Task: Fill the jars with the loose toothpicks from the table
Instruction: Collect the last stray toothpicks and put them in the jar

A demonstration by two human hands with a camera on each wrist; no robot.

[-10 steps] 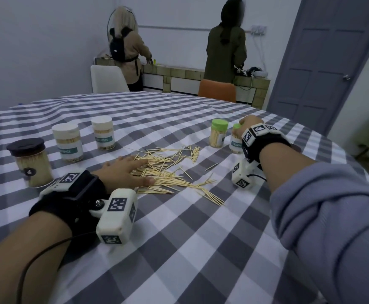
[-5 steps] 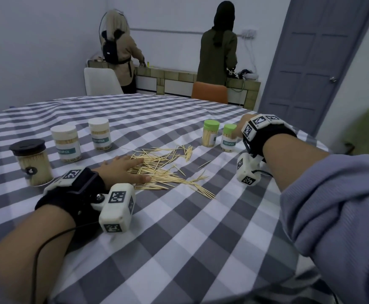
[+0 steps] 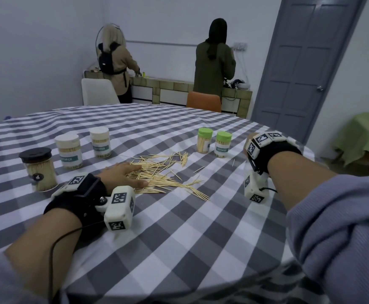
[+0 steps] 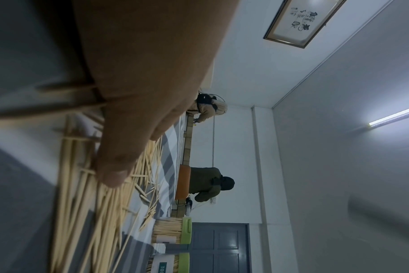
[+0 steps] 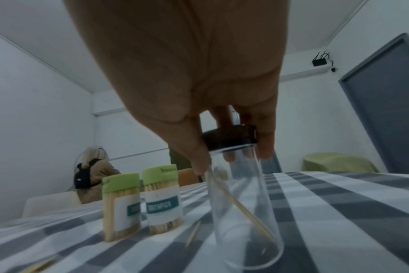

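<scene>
Loose toothpicks [image 3: 161, 174] lie in a pile on the checked table [image 3: 179, 238]. My left hand [image 3: 122, 175] rests flat on the pile's left side with straight fingers, its thumb [image 4: 114, 171] on the sticks. My right hand [image 5: 224, 129] grips a clear jar [image 5: 243, 212] by its black lid [image 5: 229, 138]; the jar stands on the table with a toothpick or two inside. In the head view the hand and jar are hidden behind the right wrist [image 3: 264, 150]. Two green-lidded jars [image 3: 214, 142] full of toothpicks stand just left of it.
Two white-lidded jars [image 3: 84, 148] and a black-lidded jar [image 3: 39, 170], all full, stand at the left. Stray toothpicks [image 3: 198, 170] lie between pile and right hand. Two people stand at a counter [image 3: 190, 84] behind; chairs [image 3: 203, 102] at the far edge.
My right hand has drawn back to the right, away from the two green-lidded jars. The left hand stays flat on the pile.
</scene>
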